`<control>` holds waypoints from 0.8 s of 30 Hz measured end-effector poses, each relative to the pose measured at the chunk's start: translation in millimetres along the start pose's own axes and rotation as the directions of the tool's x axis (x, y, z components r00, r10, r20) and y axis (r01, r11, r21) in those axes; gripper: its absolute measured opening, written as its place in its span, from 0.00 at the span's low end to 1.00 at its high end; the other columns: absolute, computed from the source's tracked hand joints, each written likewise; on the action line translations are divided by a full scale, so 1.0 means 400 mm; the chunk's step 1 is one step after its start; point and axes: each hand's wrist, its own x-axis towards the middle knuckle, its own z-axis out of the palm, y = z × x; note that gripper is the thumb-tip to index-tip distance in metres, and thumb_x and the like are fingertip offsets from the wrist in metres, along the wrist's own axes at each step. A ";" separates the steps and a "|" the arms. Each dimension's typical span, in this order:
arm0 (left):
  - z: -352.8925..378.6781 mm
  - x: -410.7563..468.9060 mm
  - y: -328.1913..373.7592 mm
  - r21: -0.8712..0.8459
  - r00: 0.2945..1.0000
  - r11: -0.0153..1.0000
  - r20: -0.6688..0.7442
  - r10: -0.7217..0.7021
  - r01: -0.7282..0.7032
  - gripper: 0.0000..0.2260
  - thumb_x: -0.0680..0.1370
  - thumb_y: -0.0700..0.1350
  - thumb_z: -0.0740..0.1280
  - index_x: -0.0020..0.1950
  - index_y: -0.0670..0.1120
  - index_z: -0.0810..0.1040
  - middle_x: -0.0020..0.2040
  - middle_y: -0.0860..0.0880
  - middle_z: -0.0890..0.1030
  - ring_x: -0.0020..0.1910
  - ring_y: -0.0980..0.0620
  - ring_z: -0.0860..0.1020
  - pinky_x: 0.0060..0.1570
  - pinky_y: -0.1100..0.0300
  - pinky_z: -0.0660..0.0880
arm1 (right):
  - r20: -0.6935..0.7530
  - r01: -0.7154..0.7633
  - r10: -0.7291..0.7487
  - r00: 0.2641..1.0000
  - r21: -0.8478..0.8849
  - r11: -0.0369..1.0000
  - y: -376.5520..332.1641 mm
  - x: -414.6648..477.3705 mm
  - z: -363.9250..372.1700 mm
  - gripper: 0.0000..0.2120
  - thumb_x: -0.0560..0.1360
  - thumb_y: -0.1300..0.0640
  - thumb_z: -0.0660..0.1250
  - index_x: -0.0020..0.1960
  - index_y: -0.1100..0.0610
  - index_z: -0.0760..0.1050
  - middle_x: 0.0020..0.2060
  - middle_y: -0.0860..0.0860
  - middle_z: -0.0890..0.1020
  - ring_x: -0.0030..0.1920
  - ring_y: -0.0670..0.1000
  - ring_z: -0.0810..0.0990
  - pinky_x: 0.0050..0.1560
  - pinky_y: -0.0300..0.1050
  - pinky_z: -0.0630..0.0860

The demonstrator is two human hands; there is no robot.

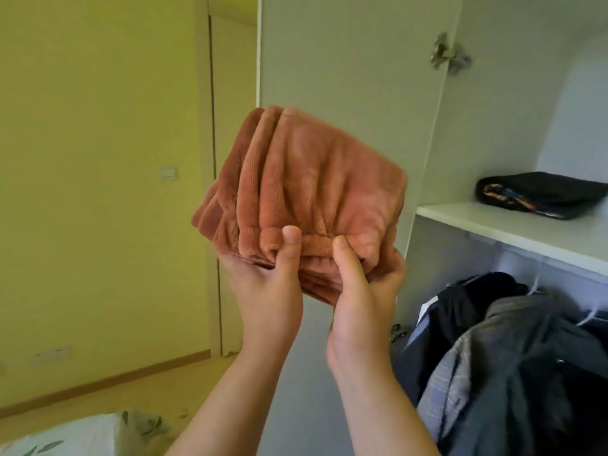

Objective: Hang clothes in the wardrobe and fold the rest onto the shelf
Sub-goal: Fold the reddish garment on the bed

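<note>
A folded rust-brown fleece garment (306, 189) is held up in front of the open wardrobe door (345, 60). My left hand (269, 284) grips its lower left edge, thumb on top and fingers underneath. My right hand (362, 291) grips the lower right edge the same way. The white wardrobe shelf (513, 225) lies to the right, at about the height of my hands. A folded black garment (539, 194) with a coloured print lies on it.
Below the shelf, dark and grey jackets (513, 366) hang on white hangers from the rail. A yellow-green wall (98, 192) with a light switch stands to the left. A white leaf-patterned bedcover (65, 436) shows at the bottom left.
</note>
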 end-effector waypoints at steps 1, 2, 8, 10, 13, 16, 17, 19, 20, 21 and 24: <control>0.034 -0.011 -0.002 -0.028 0.999 1.000 0.037 -0.002 0.003 0.28 0.74 0.59 0.68 0.70 0.54 0.63 0.66 0.67 0.71 0.67 0.71 0.70 0.64 0.75 0.65 | -0.022 0.051 -0.052 0.998 -0.018 0.999 -0.022 0.016 -0.021 0.25 0.72 0.59 0.77 0.63 0.50 0.68 0.51 0.42 0.85 0.55 0.47 0.85 0.54 0.50 0.82; 0.068 -0.023 -0.007 -0.056 0.997 0.998 0.075 0.001 0.003 0.29 0.75 0.59 0.67 0.72 0.52 0.62 0.67 0.67 0.69 0.68 0.72 0.69 0.65 0.75 0.64 | -0.046 0.101 -0.103 0.994 -0.040 0.994 -0.046 0.030 -0.042 0.27 0.71 0.58 0.78 0.63 0.50 0.68 0.52 0.42 0.85 0.55 0.46 0.84 0.53 0.47 0.82; 0.294 -0.132 -0.004 -0.217 0.951 0.972 0.308 -0.025 0.095 0.24 0.79 0.56 0.64 0.73 0.52 0.63 0.66 0.74 0.69 0.69 0.74 0.66 0.66 0.76 0.61 | -0.188 0.374 -0.418 0.889 -0.227 0.899 -0.213 0.090 -0.196 0.33 0.67 0.50 0.78 0.67 0.48 0.67 0.63 0.47 0.80 0.62 0.47 0.81 0.64 0.58 0.77; 0.366 -0.178 0.015 -0.270 0.918 0.949 0.395 -0.043 0.160 0.20 0.80 0.55 0.64 0.71 0.57 0.63 0.64 0.79 0.69 0.68 0.76 0.65 0.65 0.77 0.61 | -0.234 0.424 -0.496 0.836 -0.299 0.855 -0.274 0.097 -0.251 0.34 0.67 0.48 0.78 0.68 0.47 0.66 0.63 0.46 0.80 0.62 0.47 0.81 0.64 0.56 0.77; 0.469 -0.242 0.033 -0.318 0.860 0.907 0.503 -0.084 0.275 0.28 0.76 0.67 0.65 0.72 0.57 0.64 0.67 0.72 0.72 0.70 0.69 0.68 0.70 0.67 0.65 | -0.295 0.477 -0.594 0.749 -0.383 0.791 -0.364 0.104 -0.334 0.36 0.67 0.47 0.79 0.69 0.46 0.65 0.64 0.47 0.79 0.62 0.46 0.81 0.64 0.56 0.78; 0.566 -0.314 0.069 -0.285 0.766 0.881 0.631 -0.123 0.377 0.31 0.74 0.69 0.64 0.72 0.58 0.65 0.67 0.64 0.74 0.67 0.68 0.72 0.68 0.65 0.70 | -0.334 0.486 -0.674 0.659 -0.495 0.720 -0.458 0.102 -0.415 0.37 0.68 0.47 0.79 0.70 0.47 0.63 0.64 0.47 0.77 0.61 0.45 0.81 0.62 0.54 0.79; 0.595 -0.340 0.086 -0.273 0.727 0.876 0.676 -0.119 0.397 0.29 0.74 0.69 0.63 0.71 0.60 0.65 0.66 0.67 0.74 0.66 0.70 0.72 0.65 0.69 0.70 | -0.338 0.485 -0.701 0.628 -0.534 0.692 -0.492 0.097 -0.442 0.36 0.69 0.48 0.79 0.70 0.47 0.63 0.64 0.47 0.77 0.61 0.45 0.81 0.61 0.53 0.80; 0.648 -0.390 0.127 -0.241 0.638 0.862 0.761 -0.117 0.446 0.26 0.75 0.70 0.62 0.69 0.62 0.67 0.63 0.67 0.75 0.62 0.72 0.73 0.60 0.74 0.70 | -0.333 0.489 -0.755 0.566 -0.602 0.632 -0.560 0.085 -0.497 0.34 0.72 0.50 0.78 0.70 0.48 0.62 0.64 0.47 0.76 0.60 0.44 0.81 0.60 0.52 0.81; 0.674 -0.412 0.145 -0.228 0.594 0.850 0.795 -0.119 0.474 0.23 0.76 0.70 0.62 0.67 0.62 0.69 0.60 0.66 0.76 0.60 0.73 0.74 0.57 0.75 0.71 | -0.329 0.487 -0.777 0.536 -0.632 0.603 -0.594 0.077 -0.522 0.33 0.73 0.50 0.78 0.70 0.49 0.62 0.64 0.46 0.76 0.59 0.43 0.81 0.60 0.51 0.81; 0.700 -0.435 0.162 -0.218 0.560 0.839 0.819 -0.121 0.499 0.20 0.76 0.69 0.63 0.64 0.62 0.71 0.57 0.65 0.78 0.56 0.73 0.75 0.54 0.75 0.71 | -0.328 0.478 -0.795 0.510 -0.661 0.578 -0.628 0.070 -0.545 0.32 0.73 0.51 0.77 0.69 0.49 0.62 0.62 0.45 0.76 0.58 0.42 0.82 0.59 0.49 0.81; 0.773 -0.499 0.203 -0.142 0.456 0.813 0.875 -0.164 0.565 0.27 0.71 0.69 0.64 0.62 0.54 0.77 0.51 0.58 0.82 0.50 0.67 0.80 0.49 0.70 0.73 | -0.319 0.430 -0.829 0.459 -0.737 0.522 -0.715 0.055 -0.608 0.29 0.75 0.52 0.76 0.67 0.49 0.62 0.60 0.43 0.77 0.56 0.40 0.82 0.57 0.44 0.81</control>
